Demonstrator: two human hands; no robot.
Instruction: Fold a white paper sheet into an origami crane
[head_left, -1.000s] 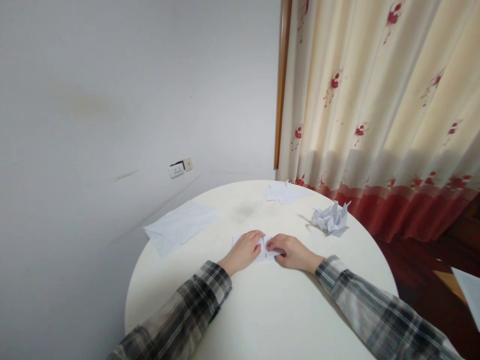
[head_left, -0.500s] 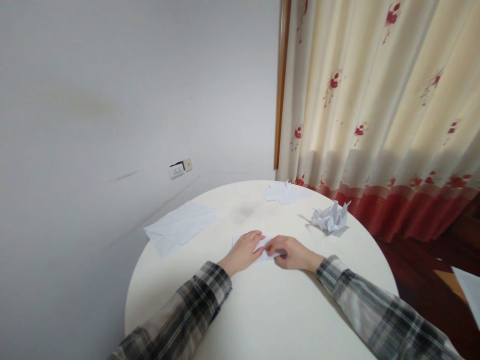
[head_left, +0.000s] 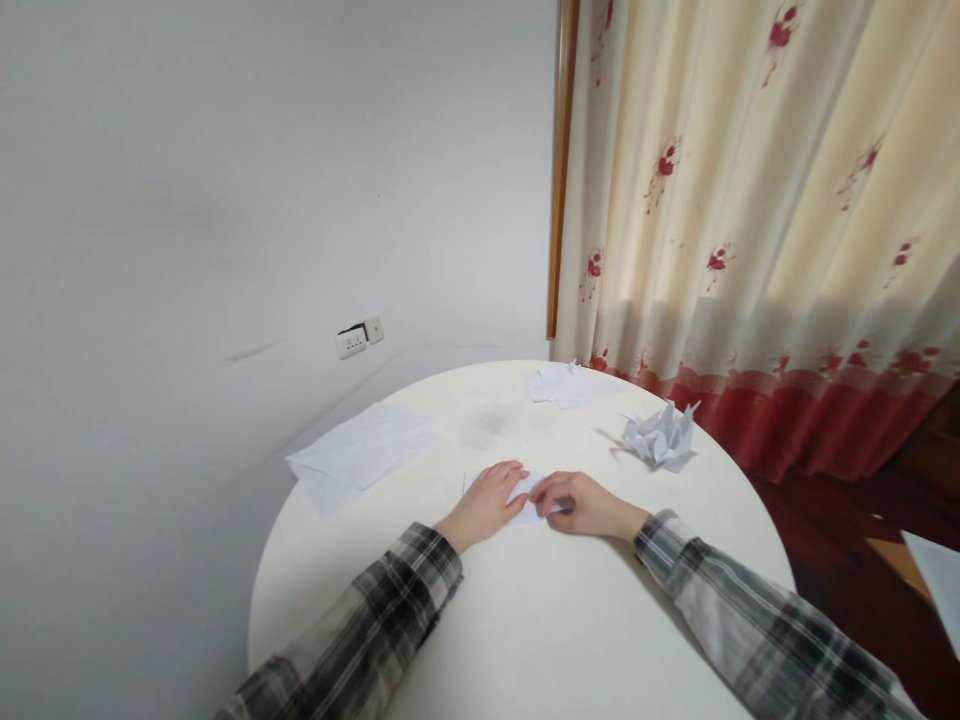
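A small piece of white paper (head_left: 530, 514) lies on the round white table (head_left: 517, 620), partly covered by both hands. My left hand (head_left: 489, 503) rests flat over its left part, fingers stretched out and palm down. On the paper's right part, my right hand (head_left: 583, 503) has its fingers curled, with thumb and fingertips closed at the paper. Fold lines under the fingers are too small to make out.
Folded white paper pieces (head_left: 661, 438) are heaped at the table's right. A torn-edged white sheet (head_left: 562, 386) lies at the far edge, and larger sheets (head_left: 364, 448) lie at the left. The wall with a socket (head_left: 351, 343) and a flowered curtain (head_left: 720, 200) stand behind.
Hardly anything differs. My right hand has shifted very slightly at the paper; my left hand stays in place.
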